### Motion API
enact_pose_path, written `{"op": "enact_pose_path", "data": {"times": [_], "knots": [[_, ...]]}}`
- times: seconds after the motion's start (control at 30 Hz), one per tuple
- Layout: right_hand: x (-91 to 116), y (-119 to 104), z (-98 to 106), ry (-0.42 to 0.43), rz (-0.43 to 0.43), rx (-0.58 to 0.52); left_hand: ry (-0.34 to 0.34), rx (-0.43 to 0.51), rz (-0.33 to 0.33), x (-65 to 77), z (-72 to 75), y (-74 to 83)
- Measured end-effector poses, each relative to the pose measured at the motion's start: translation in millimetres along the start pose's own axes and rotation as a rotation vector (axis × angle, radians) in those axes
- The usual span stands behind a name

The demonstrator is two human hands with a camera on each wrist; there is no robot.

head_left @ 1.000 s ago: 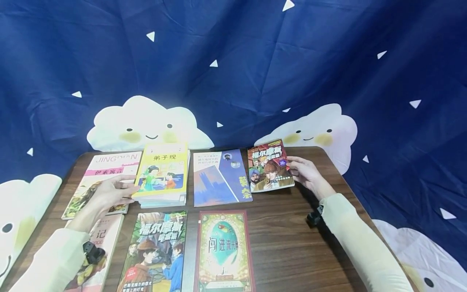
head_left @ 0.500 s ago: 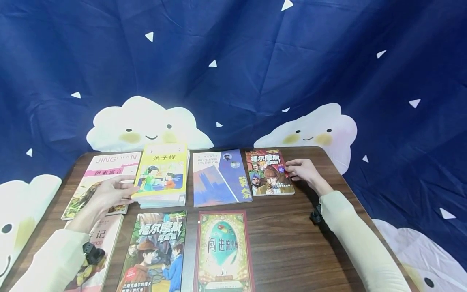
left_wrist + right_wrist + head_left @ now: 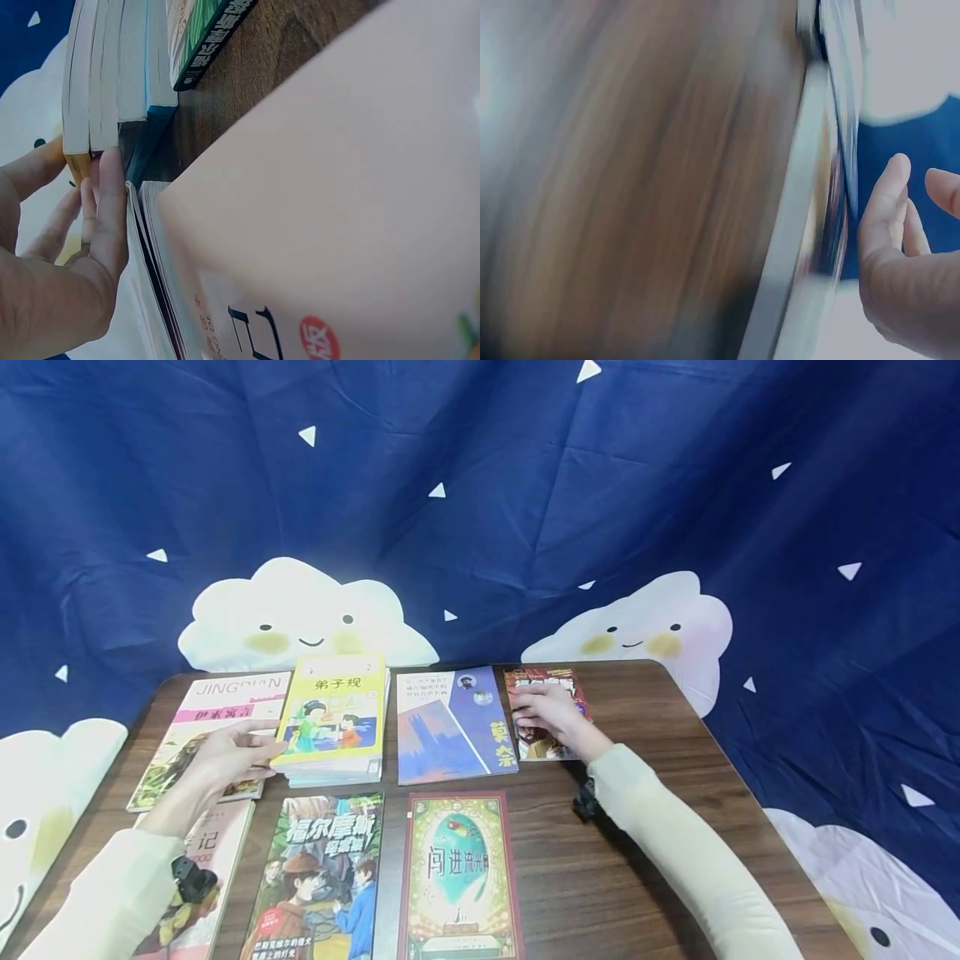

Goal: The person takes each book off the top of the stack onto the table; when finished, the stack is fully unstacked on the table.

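On the left, a yellow-covered book point(image 3: 330, 710) tops a stack of books. My left hand point(image 3: 238, 756) pinches its left edge in the head view. The left wrist view has the thumb and fingers point(image 3: 112, 217) around the corner of the upper books point(image 3: 79, 97). To the right lies a small red detective storybook point(image 3: 551, 750), partly covered by my right hand point(image 3: 553, 717). That hand hovers over its cover with nothing gripped, and in the right wrist view the fingers point(image 3: 885, 195) stand apart from the thumb. A blue-and-white book point(image 3: 450, 743) lies left of the red one.
A pink-and-white book point(image 3: 225, 685) lies at the far left, partly behind the left hand. Nearer are a pink book point(image 3: 225, 843), a green detective storybook point(image 3: 322, 877) and a red-bordered book point(image 3: 461, 877). The wooden table point(image 3: 600, 877) meets a blue curtain point(image 3: 480, 568) at the back.
The red storybook was tilted up in my right hand, then was lowered flat and released. The right hand has moved left over its cover. My left hand stays in place.
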State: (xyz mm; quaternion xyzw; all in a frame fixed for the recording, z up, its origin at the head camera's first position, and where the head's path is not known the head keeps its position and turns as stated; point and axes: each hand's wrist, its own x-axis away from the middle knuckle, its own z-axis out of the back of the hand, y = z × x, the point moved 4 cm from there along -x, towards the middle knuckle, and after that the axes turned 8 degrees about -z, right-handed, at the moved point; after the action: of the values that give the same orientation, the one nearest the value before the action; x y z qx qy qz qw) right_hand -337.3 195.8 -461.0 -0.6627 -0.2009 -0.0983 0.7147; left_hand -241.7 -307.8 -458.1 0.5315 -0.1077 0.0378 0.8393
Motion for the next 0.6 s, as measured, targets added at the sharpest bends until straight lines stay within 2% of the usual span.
{"op": "enact_pose_path", "data": {"times": [0.2, 0.33, 0.47, 0.6], "knots": [[-3, -1, -81, -0.108, -0.04, -0.009, 0.0, 0.006, -0.01, 1.4, -1.1, 1.5], [1, -2, -126, -0.174, -0.06, -0.001, -0.003, -0.008, -0.023, 2.5, -2.6, 2.6], [3, -4, -157, -0.217, -0.057, -0.01, -0.007, -0.056, -0.04, 1.8, -4.9, 5.3], [3, -5, -177, -0.251, -0.07, -0.009, -0.012, -0.097, -0.041, 0.3, -5.2, 6.6]]}}
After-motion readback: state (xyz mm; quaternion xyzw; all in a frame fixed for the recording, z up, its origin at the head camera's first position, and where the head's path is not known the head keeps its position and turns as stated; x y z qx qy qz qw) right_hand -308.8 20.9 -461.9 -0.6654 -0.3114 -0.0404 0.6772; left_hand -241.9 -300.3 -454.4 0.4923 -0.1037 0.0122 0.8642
